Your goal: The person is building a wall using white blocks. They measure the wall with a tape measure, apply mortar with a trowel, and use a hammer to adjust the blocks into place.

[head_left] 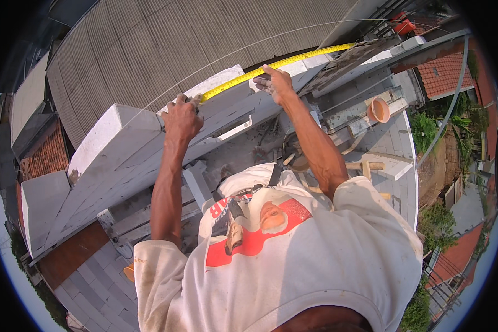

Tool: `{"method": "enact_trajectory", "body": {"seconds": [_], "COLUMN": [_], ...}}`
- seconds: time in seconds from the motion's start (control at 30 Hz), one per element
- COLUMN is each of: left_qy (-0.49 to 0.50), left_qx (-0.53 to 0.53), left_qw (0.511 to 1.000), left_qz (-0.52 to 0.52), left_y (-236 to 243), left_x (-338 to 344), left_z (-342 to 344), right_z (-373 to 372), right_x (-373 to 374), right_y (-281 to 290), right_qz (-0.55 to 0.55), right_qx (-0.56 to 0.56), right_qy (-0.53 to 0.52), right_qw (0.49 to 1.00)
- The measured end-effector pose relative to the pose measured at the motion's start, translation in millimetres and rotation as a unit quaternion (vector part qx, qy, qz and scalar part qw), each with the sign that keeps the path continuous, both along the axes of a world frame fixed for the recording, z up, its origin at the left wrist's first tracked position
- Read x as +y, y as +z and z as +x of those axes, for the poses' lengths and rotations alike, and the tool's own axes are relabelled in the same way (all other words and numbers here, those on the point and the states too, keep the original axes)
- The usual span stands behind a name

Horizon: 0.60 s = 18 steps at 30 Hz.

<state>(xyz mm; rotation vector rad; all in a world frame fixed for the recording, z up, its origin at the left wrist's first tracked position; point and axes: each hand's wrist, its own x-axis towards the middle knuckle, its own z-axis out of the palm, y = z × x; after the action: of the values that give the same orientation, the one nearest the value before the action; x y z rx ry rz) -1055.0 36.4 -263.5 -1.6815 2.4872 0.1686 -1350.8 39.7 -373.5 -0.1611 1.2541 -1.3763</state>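
A yellow tape measure blade [310, 54] runs along the top of a wall of white blocks [111, 121]. My left hand [180, 122] is closed at the blade's left end, fingers wrapped round a tape measure case that is mostly hidden. My right hand [274, 86] is further right on the blade, thumb up against the yellow strip and fingers partly curled at the wall's edge. A thin line [163, 93] stretches above the blocks, near both hands.
Beyond the wall is a corrugated roof [199, 27]. At right are an orange bucket [377, 109] on planks and wooden pieces [373, 166]. A cluttered gap [243, 144] lies below the wall; tiled roofs [442, 74] and plants [426, 130] show far below at right.
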Motion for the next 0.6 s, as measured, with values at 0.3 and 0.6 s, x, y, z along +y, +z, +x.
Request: {"method": "enact_trajectory", "body": {"seconds": [0.3, 0.6], "left_qy": [-0.006, 0.000], "left_qx": [-0.026, -0.040], "left_qw": [0.999, 0.997], "left_qz": [0.031, 0.059], "left_y": [5.4, 10.3], "left_x": [-6.2, -13.5], "left_z": [-3.0, -5.8], "right_z": [13.4, 20.4], "right_x": [3.4, -2.9], "right_y": [-6.4, -7.1], "right_qz": [-0.037, -0.030], "right_qx": [0.061, 0.161], "right_qy": [0.052, 0.054], "right_qw": [0.996, 0.985]}}
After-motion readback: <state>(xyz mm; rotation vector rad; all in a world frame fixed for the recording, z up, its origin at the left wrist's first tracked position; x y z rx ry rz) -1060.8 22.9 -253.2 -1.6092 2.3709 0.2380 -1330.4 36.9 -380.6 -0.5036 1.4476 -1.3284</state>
